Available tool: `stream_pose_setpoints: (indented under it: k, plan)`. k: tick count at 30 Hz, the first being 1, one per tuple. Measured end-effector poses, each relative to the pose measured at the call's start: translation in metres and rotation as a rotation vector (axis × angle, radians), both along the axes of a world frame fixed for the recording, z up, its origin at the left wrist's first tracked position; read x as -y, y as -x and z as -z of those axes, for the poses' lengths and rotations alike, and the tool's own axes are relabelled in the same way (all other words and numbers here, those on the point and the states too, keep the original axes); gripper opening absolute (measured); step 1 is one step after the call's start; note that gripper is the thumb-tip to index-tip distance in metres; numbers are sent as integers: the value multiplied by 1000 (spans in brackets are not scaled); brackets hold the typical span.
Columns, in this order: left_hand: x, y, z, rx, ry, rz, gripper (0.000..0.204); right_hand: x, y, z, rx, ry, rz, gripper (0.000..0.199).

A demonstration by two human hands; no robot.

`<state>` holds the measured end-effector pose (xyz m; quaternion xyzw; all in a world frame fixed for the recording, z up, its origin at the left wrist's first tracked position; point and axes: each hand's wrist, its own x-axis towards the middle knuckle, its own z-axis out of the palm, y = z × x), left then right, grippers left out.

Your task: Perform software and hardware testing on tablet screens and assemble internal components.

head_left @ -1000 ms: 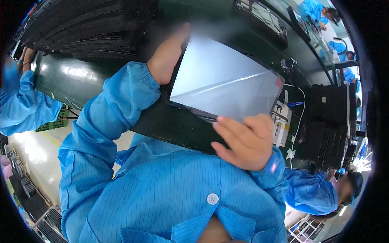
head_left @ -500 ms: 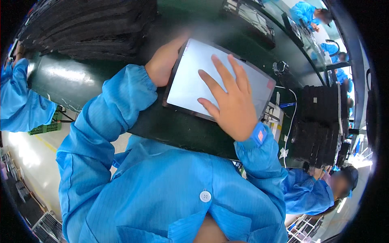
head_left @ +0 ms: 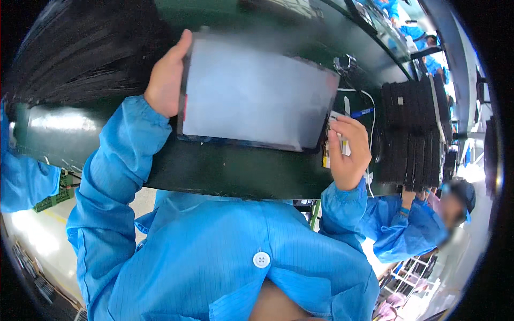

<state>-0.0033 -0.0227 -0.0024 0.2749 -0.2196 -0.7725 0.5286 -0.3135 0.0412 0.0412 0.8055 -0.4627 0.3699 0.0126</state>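
A tablet (head_left: 257, 96) with a lit, pale, almost blank screen and a dark frame is held up slightly tilted over the dark green bench. My left hand (head_left: 167, 77) grips its left edge, thumb up along the frame and the other fingers hidden behind it. Just off the tablet's lower right corner, my right hand (head_left: 350, 155) has its fingers bent in and the thumb close to them. Its fingertips are at some small light-coloured items (head_left: 334, 116) on the bench; what they pinch, if anything, is too small to make out.
A blue pen (head_left: 362, 113) and a white cable (head_left: 373, 123) lie right of my right hand. Stacked black foam trays (head_left: 409, 134) stand farther right; a large black pile (head_left: 96, 53) fills the far left. Co-workers in blue sit at both sides, one sleeve (head_left: 396, 227) close at right.
My right hand has left the screen and moved right and down to the small items, its spread fingers now bent. The tablet, in my left hand, has shifted left and turned more level.
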Motion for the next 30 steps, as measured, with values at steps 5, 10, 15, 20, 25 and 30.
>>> stream_pose_setpoints:
  k: [5, 10, 15, 20, 25, 30]
  plan:
    - [3, 0, 1, -32, -19, 5, 52, -11, 22, 20, 62, -112, 66, 28]
    - [2, 4, -5, 117, -113, -144, 50, -11, 21, 27, -27, -84, 120, 34]
    - [1, 5, -5, 96, -41, -162, 48, -1, 12, 28, -38, -102, 87, 41]
    - [2, 3, -1, 88, 34, -113, 47, -1, 11, 27, -39, -98, 115, 40]
    - [2, 0, 5, 100, 105, -75, 47, -3, 11, 28, -57, -57, 116, 35]
    - [4, -7, 8, -83, 71, 22, 42, -3, 3, 26, -49, -59, 99, 33]
